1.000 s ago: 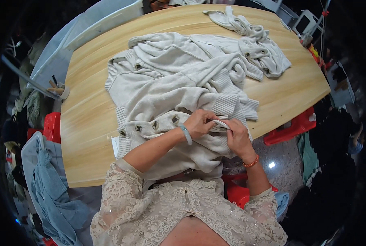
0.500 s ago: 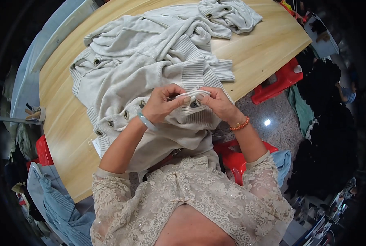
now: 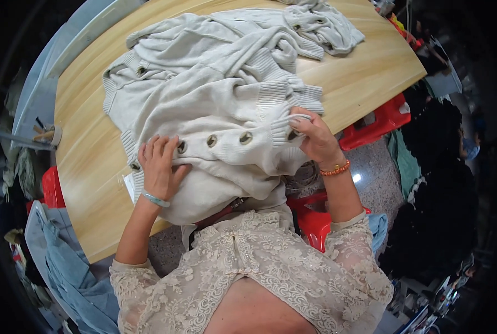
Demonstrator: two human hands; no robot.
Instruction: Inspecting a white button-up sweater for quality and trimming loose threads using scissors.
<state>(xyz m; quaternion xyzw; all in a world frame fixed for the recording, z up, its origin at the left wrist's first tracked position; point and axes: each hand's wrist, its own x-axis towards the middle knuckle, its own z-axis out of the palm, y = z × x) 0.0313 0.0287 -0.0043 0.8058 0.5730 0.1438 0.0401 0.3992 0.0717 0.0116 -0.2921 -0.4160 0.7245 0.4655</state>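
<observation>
A cream knitted cardigan (image 3: 215, 111) with ribbed edges lies over the near part of the table and hangs down toward my lap. Several dark buttons run in a row along its front band (image 3: 229, 139). My left hand (image 3: 160, 167) rests on the knit at the left end of the band, fingers stretched, beside one button (image 3: 181, 147). At the band's right end, my right hand (image 3: 318, 139) pinches the cardigan's ribbed edge between thumb and fingers, close to another button (image 3: 293, 134). That hand partly hides the corner of the knit.
More cream knitwear (image 3: 329, 30) is bunched at the far side of the wooden table (image 3: 371, 72). A red stool (image 3: 379, 122) stands off the right edge. Blue knitwear (image 3: 76, 273) lies at lower left, a small cup with tools (image 3: 51, 135) at the left edge, and a black heap (image 3: 432, 206) at right.
My left hand has let go of the button corner and moved left, laying flat on the band. The right hand has drawn the corner slightly right, and the button row is straighter.
</observation>
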